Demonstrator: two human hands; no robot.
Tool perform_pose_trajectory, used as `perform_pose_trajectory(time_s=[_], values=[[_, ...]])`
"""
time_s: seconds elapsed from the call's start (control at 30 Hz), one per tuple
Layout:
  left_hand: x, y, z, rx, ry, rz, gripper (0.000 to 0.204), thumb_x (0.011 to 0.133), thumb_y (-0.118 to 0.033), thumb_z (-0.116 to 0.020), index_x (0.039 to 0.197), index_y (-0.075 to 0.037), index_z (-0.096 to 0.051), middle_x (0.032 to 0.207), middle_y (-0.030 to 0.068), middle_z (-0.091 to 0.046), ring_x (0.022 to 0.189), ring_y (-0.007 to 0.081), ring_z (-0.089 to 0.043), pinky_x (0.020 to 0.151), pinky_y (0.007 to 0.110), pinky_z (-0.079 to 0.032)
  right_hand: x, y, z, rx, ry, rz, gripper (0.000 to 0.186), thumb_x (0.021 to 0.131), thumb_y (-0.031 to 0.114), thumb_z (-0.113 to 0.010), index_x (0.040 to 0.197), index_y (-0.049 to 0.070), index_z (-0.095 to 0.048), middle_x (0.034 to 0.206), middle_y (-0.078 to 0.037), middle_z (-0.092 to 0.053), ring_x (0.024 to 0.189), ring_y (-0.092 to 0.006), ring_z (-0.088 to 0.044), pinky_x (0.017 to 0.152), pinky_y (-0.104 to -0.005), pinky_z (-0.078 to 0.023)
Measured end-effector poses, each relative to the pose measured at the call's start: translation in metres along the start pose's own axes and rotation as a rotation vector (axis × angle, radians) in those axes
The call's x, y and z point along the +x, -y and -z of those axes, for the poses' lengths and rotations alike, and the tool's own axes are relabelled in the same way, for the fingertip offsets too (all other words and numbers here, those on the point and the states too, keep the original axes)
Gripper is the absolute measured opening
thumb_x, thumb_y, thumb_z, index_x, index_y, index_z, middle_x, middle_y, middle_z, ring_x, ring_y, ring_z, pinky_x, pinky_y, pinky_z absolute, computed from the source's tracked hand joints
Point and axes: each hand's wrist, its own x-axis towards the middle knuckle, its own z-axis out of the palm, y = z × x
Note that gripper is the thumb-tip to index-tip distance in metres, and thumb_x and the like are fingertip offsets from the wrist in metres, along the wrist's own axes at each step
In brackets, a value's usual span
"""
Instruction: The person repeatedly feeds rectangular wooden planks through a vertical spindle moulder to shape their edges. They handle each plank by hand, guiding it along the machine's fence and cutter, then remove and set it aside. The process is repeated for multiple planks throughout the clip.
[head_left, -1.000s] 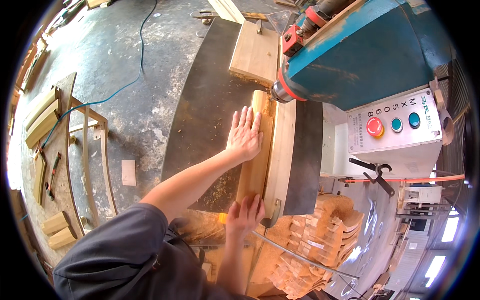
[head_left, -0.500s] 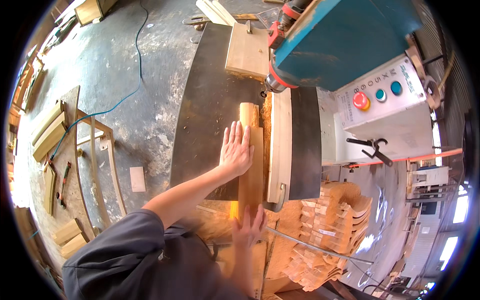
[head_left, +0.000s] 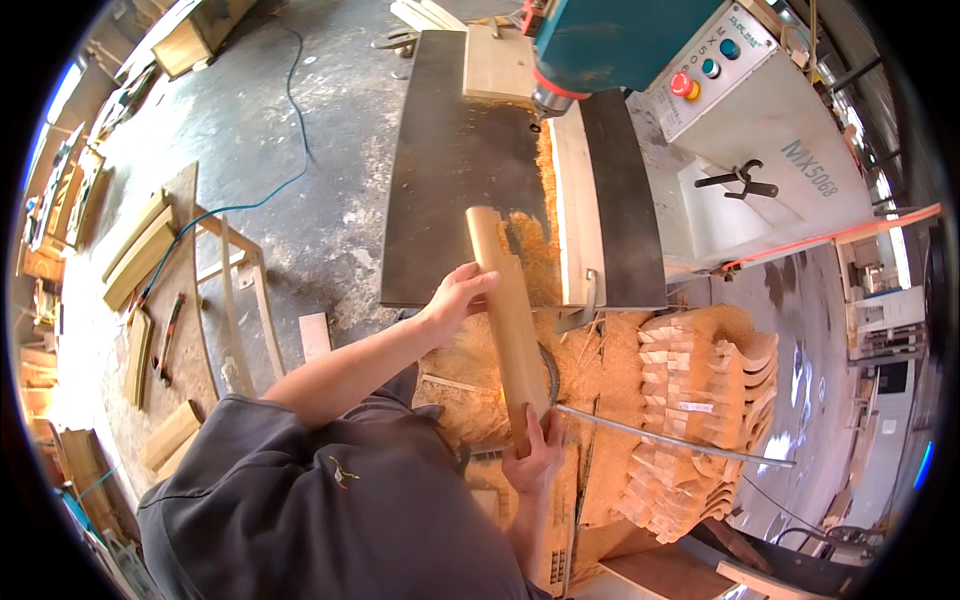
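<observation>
A long wooden piece [head_left: 508,335] with a stepped, notched upper end slants from over the dark machine table [head_left: 450,170] down toward my body, past the table's near edge. My left hand [head_left: 455,303] is closed on its middle from the left side. My right hand [head_left: 532,455] grips its lower end. Above the table is the teal machine head [head_left: 600,40] with its chuck [head_left: 553,95]. A pale wooden fence [head_left: 578,215] with sawdust along it runs down the table, and a pale board [head_left: 498,60] lies at the far end.
A control panel [head_left: 705,75] with buttons is at top right. Stacked curved wooden parts [head_left: 690,420] and sawdust lie below the table, crossed by a metal rod [head_left: 680,440]. A side bench [head_left: 177,355] on the left holds wood pieces and a red-and-black tool, with a blue hose [head_left: 255,202] across it.
The wooden piece has moved away from the fence toward me and is now slanted, off the table's near edge. My left hand has gone from lying flat on it to gripping it.
</observation>
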Motion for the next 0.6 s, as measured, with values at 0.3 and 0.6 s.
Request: perform_pose_trajectory(time_s=[0.3, 0.6], values=[[0.017, -0.029, 0.013, -0.1, -0.237, -0.121, 0.06, 0.097, -0.007, -0.073, 0.151, -0.005, -0.048, 0.132, 0.0134, -0.067, 0.116, 0.0241, -0.07, 0.094, 0.04, -0.059, -0.033, 0.008, 0.018, -0.452, -0.218, 0.15, 0.064, 0.075, 0.005, -0.071, 0.138, 0.018, -0.068, 0.151, -0.028, -0.052, 0.126, -0.0511, -0.056, 0.099, -0.0626, -0.049], [0.079, -0.052, 0.007, -0.024, -0.379, 0.043, 0.064, 0.092, -0.024, -0.084, 0.142, -0.002, -0.051, 0.113, 0.0116, -0.071, 0.102, 0.0212, -0.071, 0.081, 0.035, -0.059, 0.003, 0.033, 0.027, -0.568, -0.233, 0.155, 0.065, 0.073, -0.003, -0.075, 0.135, 0.016, -0.068, 0.148, -0.028, -0.054, 0.124, -0.0504, -0.058, 0.098, -0.0622, -0.05]])
